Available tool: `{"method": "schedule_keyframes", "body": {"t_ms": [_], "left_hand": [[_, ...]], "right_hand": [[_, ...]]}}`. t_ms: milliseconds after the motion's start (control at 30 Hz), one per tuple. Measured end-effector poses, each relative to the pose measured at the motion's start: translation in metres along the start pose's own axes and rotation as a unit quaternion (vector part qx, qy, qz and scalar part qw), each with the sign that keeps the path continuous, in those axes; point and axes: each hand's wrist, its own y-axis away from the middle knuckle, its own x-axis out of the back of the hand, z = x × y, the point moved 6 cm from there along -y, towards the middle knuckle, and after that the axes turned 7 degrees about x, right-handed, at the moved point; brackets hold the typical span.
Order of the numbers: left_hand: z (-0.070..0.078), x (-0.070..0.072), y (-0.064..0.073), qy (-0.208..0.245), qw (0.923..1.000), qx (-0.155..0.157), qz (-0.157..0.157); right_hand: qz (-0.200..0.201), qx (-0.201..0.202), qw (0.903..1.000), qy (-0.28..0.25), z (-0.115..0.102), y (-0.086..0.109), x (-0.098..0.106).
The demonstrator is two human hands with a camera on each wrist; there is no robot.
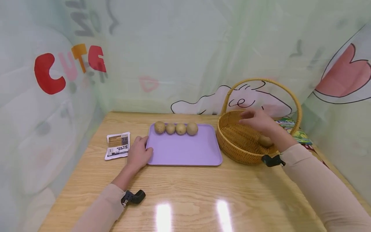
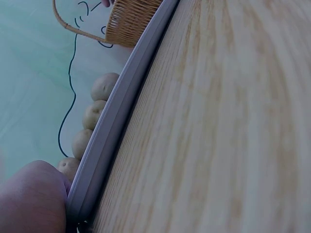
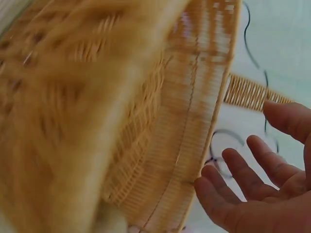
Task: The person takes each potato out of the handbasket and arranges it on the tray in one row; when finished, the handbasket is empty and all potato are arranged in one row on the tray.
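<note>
My left hand [image 1: 140,154] grips the left edge of a flat purple tray [image 1: 185,149], its thumb over the rim. In the left wrist view, part of that hand shows at the tray's side wall [image 2: 121,99]. Several round potatoes [image 1: 181,129] sit in a row along the tray's back edge. Over the wicker basket [image 1: 232,146] hovers my right hand [image 1: 256,120], its fingers spread and holding nothing. Another potato [image 1: 265,140] lies inside the basket, partly behind the right forearm. In the right wrist view, the fingertips [image 3: 206,187] overlap the basket's rim.
A white and brown packet [image 1: 118,145] lies left of the tray. Colourful packages [image 1: 301,137] are at the right, partly behind the basket and arm. The basket's tall arched handle [image 1: 262,79] rises above the right hand. A printed cloth [image 1: 162,58] hangs behind the wooden table [image 1: 174,190].
</note>
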Motion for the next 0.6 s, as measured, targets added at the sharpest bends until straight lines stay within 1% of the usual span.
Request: {"method": "schedule_keyframes", "body": {"t_ms": [133,233,300,367,467,533,600], "left_hand": [[-0.002,0.003,-0.001,-0.002,1.0000,0.003,0.000],[-0.003,0.003,-0.002,-0.005,1.0000,0.000,-0.003],[-0.003,0.003,-0.002,-0.004,1.0000,-0.002,-0.005],[-0.003,0.003,-0.002,-0.004,1.0000,-0.002,-0.007],[-0.004,0.002,-0.001,-0.003,1.0000,-0.001,-0.009],[-0.005,0.000,-0.001,-0.005,0.9999,-0.001,-0.010],[-0.004,-0.001,0.000,-0.004,0.9999,-0.003,-0.010]], "right_hand": [[0.000,-0.014,0.9995,0.029,0.016,0.001,0.009],[-0.002,-0.022,0.9986,0.047,0.028,0.002,0.013],[-0.008,-0.030,0.9966,0.077,0.037,0.005,0.014],[-0.020,-0.043,0.9916,0.121,0.046,0.007,0.013],[-0.046,-0.058,0.9780,0.195,0.056,0.011,0.008],[-0.061,-0.062,0.9713,0.221,0.060,0.012,0.005],[-0.069,-0.056,0.9670,0.239,0.060,0.013,0.002]]}}
